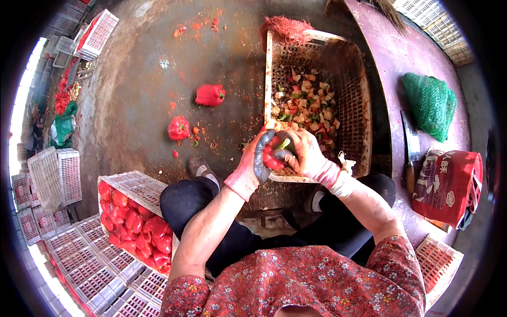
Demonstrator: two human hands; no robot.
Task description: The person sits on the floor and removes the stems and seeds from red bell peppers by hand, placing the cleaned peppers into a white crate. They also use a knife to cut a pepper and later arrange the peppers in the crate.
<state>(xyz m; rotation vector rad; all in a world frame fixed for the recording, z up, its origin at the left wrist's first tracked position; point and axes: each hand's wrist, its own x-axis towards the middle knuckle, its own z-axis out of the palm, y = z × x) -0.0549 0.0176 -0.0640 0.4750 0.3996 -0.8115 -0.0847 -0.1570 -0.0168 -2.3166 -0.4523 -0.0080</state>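
Observation:
In the head view, a red bell pepper (pixel 272 161) with a green stem is held between both hands at the near left corner of a stained plastic crate (pixel 268 79). My left hand (pixel 255 156), in a pale glove with dark rubbery patches, wraps the pepper's left side. The gloved right hand (pixel 307 150) grips it from the right, its thumb close to the stem. My fingers cover much of the pepper, and whether a tool is in the right hand is hidden. Cut cores, stems and seeds (pixel 305 105) lie in the crate.
Two red peppers (pixel 210 95) (pixel 178 128) rest on the wet floor. A tilted white crate (pixel 134 178) of red peppers stands by my left knee. On the table at right are a cleaver (pixel 410 138), green netting (pixel 431 103) and a red bag (pixel 447 186). Red netting (pixel 287 29) hangs over the crate's far rim.

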